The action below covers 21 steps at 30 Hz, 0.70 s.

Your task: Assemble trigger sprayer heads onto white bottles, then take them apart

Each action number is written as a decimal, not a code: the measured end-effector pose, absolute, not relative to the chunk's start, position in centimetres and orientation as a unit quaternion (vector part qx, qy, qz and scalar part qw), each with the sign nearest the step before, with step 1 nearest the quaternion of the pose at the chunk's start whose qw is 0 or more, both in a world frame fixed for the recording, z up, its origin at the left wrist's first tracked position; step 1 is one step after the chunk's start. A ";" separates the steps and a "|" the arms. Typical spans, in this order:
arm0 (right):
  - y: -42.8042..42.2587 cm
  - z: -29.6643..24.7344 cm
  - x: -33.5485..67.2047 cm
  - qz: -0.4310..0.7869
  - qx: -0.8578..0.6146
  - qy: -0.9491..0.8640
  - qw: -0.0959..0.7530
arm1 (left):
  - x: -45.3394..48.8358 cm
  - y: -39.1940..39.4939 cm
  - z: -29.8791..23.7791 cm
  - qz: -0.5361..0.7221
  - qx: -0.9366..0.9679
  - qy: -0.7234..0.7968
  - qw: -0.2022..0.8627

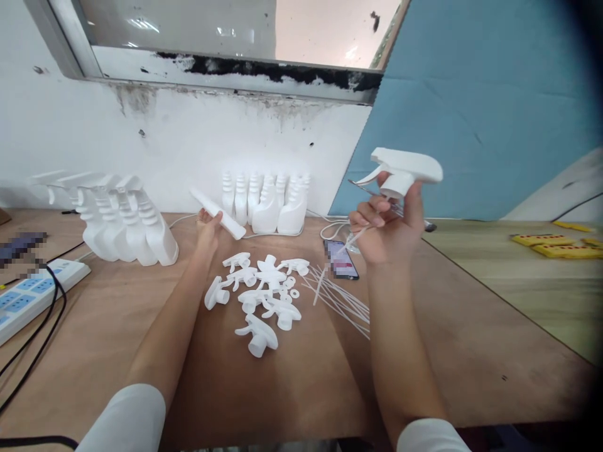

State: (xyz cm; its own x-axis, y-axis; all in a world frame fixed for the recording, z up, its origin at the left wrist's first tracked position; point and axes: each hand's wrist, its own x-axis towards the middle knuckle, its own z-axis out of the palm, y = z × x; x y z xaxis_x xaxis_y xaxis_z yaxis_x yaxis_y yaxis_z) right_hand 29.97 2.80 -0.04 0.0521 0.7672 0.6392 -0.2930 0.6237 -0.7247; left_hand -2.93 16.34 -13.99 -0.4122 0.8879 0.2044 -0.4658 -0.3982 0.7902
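Note:
My left hand [208,227] is closed around a white plastic bottle [226,218], tilted, in front of the wall. Raised on the right, my right hand [389,223] grips a white trigger spray head [407,168], its trigger pointing left. A thin white tube [355,237] shows by the fingers of that hand; its upper end is hidden. Between my arms, several loose spray heads [258,336] lie in a heap on the table, with small white rings [294,293] beside them. Thin white tubes [343,304] are spread to the right of the heap.
Bottles with spray heads fitted [127,220] stand in a row at the left. Bottles without heads [292,204] stand against the wall. A phone [343,260] lies near my right wrist. A power strip [42,292] with black cables is at the left edge; yellow packets [565,248] lie far right.

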 end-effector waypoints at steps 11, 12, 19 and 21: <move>2.4 0.5 30.4 0.366 -0.268 -0.579 0.678 | 3.0 20.8 -14.5 0.633 0.508 0.584 0.026; 2.4 0.5 30.6 0.368 -0.261 -0.582 0.676 | 3.3 20.8 -14.7 0.624 0.515 0.588 0.009; 1.7 1.1 30.6 0.398 -0.279 -0.552 0.677 | 4.6 19.8 -15.2 0.586 0.534 0.608 -0.032; 1.4 1.4 30.4 0.423 -0.280 -0.536 0.675 | 4.4 19.3 -14.7 0.581 0.540 0.608 -0.028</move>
